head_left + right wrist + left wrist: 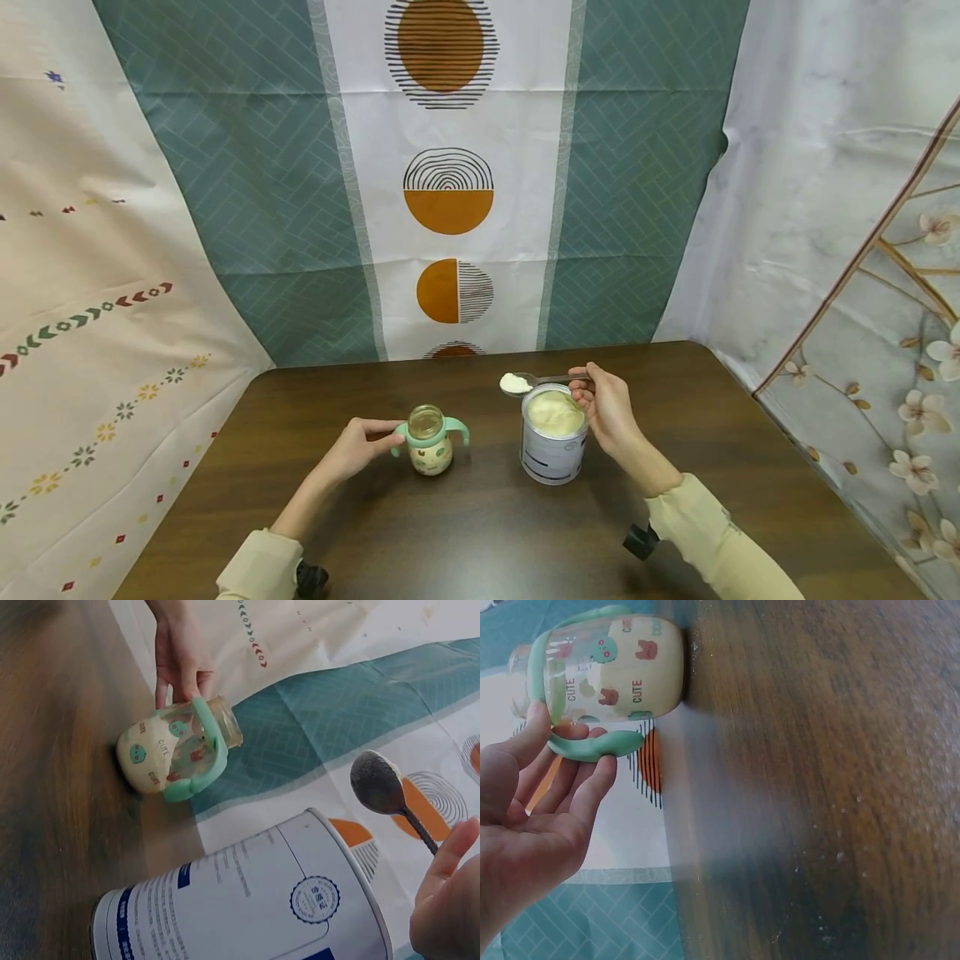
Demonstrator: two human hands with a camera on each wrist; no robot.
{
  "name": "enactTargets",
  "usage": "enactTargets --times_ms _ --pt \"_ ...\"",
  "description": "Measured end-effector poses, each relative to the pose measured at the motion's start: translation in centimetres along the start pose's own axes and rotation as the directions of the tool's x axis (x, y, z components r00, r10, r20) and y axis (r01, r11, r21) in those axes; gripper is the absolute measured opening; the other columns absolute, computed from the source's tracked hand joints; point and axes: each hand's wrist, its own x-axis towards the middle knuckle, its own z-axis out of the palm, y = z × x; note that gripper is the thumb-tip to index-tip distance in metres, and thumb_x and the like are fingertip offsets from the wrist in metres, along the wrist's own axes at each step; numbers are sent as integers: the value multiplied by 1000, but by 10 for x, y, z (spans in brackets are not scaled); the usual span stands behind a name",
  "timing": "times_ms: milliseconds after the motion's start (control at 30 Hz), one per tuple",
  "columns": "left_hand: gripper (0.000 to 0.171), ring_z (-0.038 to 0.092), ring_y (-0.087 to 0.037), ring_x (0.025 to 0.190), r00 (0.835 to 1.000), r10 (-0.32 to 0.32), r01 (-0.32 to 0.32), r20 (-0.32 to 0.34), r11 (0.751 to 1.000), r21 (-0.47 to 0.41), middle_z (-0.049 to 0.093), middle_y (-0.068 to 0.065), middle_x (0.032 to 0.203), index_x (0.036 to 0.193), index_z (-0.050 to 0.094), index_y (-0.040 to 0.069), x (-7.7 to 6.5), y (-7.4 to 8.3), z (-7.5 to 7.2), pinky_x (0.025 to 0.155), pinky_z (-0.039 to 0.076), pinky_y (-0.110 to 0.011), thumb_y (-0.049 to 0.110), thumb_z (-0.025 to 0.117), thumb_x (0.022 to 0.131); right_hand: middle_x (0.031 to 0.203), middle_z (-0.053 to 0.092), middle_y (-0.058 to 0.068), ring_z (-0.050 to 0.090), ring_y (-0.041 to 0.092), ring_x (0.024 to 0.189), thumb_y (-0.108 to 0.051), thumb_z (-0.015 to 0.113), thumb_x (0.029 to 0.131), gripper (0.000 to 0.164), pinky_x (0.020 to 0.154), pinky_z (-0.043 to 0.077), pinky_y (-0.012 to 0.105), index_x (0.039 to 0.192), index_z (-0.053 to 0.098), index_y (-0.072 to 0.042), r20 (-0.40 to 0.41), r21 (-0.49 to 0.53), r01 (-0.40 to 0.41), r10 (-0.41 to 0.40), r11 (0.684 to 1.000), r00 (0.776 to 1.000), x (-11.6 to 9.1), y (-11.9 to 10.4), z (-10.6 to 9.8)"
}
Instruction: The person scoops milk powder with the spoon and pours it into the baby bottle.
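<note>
A clear baby bottle [431, 458] with green handles stands uncapped on the table, pale powder filling its lower part. My left hand [357, 450] holds one green handle [592, 747] between thumb and fingers. To the right stands an open can [551, 457] of pale yellow powder. Over the can's far rim, my right hand [609, 410] pinches a metal spoon [379, 782] by its handle. White powder [515, 382] is heaped in the spoon's bowl, which points left toward the bottle side. In the right wrist view only the bowl's underside and part of the handle show.
The dark wooden table [480, 533] carries the bottle and can, with a gap between them. A patterned curtain [262, 167] hangs behind its far edge, and printed cloths [825, 208] hang at both sides.
</note>
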Motion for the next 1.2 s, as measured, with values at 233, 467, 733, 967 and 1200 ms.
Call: enactTargets --times_ms 233,467,733,967,1200 --pt "36 60 -36 116 1000 -22 22 -10 1000 13 66 -20 121 122 67 1 0 -2 2 85 55 -36 21 66 92 65 57 0 52 5 53 -18 34 106 34 52 45 12 90 59 -3 4 14 -7 7 1000 1000 0 1 7" --pt "36 61 -35 115 1000 -18 19 -9 1000 24 66 -20 121 122 66 1 -1 -1 2 84 55 -35 21 66 93 64 57 0 52 5 52 -17 34 106 36 52 45 11 86 61 -4 24 22 -22 22 1000 999 0 3 13" --pt "37 64 -25 109 1000 -17 18 -23 999 41 69 -17 118 120 68 3 0 0 3 79 55 -28 26 68 91 65 58 0 52 5 53 -18 34 106 36 52 45 11 87 60 -3 65 32 -33 31 999 997 -2 5 21" --pt "35 63 -33 110 1000 -17 17 -4 1000 16 67 -22 119 122 66 -1 -1 4 1 77 54 -26 19 66 93 65 58 0 53 5 54 -18 32 107 38 51 44 11 86 61 -4 118 34 -48 43 998 992 -2 8 25" --pt "37 63 -31 109 1000 1 -1 5 1000 -5 67 -20 120 122 66 1 -1 0 1 76 54 -25 22 66 92 66 60 0 55 4 54 -18 31 107 40 53 46 11 85 63 -5 164 38 -63 56 997 985 -2 10 28"
